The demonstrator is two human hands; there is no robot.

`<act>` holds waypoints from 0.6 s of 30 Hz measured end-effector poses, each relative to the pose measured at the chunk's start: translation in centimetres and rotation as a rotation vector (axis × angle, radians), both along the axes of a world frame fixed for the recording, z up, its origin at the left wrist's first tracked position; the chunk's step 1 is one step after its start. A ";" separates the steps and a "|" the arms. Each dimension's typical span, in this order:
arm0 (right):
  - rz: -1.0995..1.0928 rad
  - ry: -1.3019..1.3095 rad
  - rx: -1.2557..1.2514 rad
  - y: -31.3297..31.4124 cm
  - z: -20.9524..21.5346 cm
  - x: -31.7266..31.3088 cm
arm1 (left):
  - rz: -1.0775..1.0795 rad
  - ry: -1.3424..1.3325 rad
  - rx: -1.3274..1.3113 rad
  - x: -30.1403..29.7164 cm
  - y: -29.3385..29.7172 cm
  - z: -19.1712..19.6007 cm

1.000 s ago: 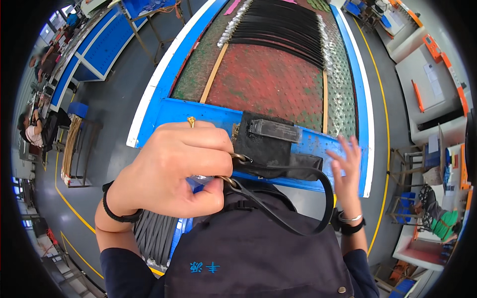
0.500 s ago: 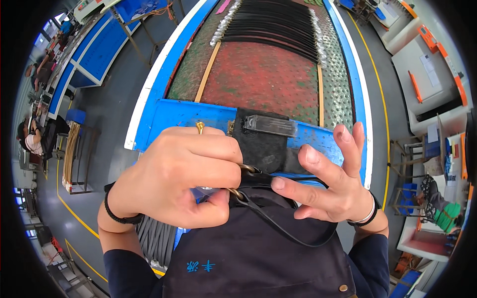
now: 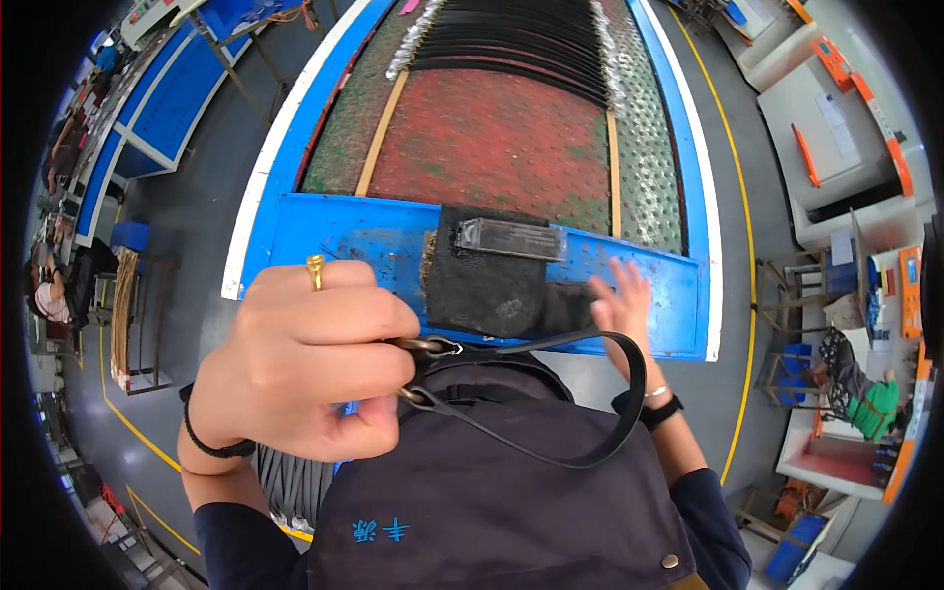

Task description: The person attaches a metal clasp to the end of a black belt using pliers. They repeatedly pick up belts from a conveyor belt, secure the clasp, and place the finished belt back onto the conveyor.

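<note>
My left hand [image 3: 315, 359], a gold ring on one finger, is closed in a fist around the bronze-coloured metal ends of a thin black strap [image 3: 637, 379]. The strap bends out to the right in a long loop above the dark apron [image 3: 492, 492]. My right hand [image 3: 627, 305] holds nothing. Its fingers are apart and slightly blurred, beyond the strap's bend and over the right part of the bench's near edge. In front of both hands lies a black pad [image 3: 487, 295] with a clear rectangular block [image 3: 511, 239] on top.
A blue-edged bench [image 3: 339, 231] stretches ahead, with many black straps [image 3: 506, 44] laid in a row across two wooden strips [image 3: 382, 133]. Grey straps [image 3: 295, 487] hang at lower left. People work at both sides, one in green [image 3: 873, 408].
My right hand has let go of the strap and moved forward, away from it. My left hand has shifted a little left with the metal ends, and the loop has opened wider.
</note>
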State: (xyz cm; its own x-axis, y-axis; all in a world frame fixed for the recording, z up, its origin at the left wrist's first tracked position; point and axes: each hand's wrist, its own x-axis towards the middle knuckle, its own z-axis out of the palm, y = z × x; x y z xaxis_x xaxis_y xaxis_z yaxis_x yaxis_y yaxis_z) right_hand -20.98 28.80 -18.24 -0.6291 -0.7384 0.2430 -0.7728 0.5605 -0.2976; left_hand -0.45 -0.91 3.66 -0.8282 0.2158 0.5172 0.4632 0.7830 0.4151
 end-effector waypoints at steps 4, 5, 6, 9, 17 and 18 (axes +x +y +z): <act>0.043 0.051 0.166 0.4 -2.5 1.2 | -0.024 -0.003 0.008 -0.3 0.0 -0.2; 0.026 0.034 0.179 0.7 -1.5 0.7 | -0.040 0.005 0.006 -0.5 0.1 -0.2; 0.026 -0.025 0.121 0.2 0.6 0.6 | -0.055 0.007 0.005 -0.7 0.1 -0.3; 0.089 -0.314 -0.164 -1.7 9.2 0.2 | -0.100 0.001 -0.007 -1.3 0.3 -0.1; 0.798 -0.239 -0.225 -5.9 20.6 3.8 | -0.136 0.020 0.004 -1.7 1.0 0.0; 0.814 -0.221 -0.224 -6.2 20.6 3.9 | -0.138 0.019 0.004 -1.7 1.0 0.1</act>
